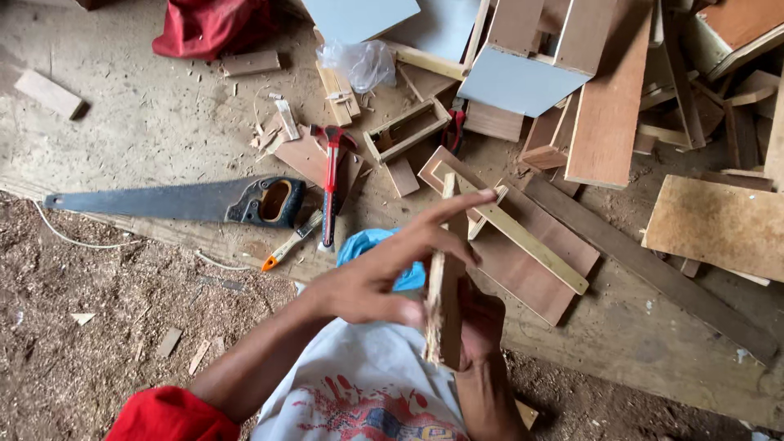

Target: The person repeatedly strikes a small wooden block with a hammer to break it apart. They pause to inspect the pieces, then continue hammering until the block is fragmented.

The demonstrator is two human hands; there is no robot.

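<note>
My right hand [483, 327] grips a narrow, rough wooden strip [445, 302] from behind and holds it upright, close to my chest. My left hand [384, 278] reaches across from the left. Its thumb rests against the strip's near edge, and its fingers are spread, with the index finger stretched out past the strip's top. A blue cloth [367, 242] lies just beyond my left hand. Behind the strip, a flat board with a pale wooden frame [523, 245] lies on the work surface.
A hand saw [163, 200] lies to the left, with a red-handled hammer [329, 188] and a small orange-tipped tool [287, 245] beside it. Boards and offcuts [608, 98] pile up at the back right, near a clear plastic bag [359, 64]. Sawdust [98, 318] covers the lower left.
</note>
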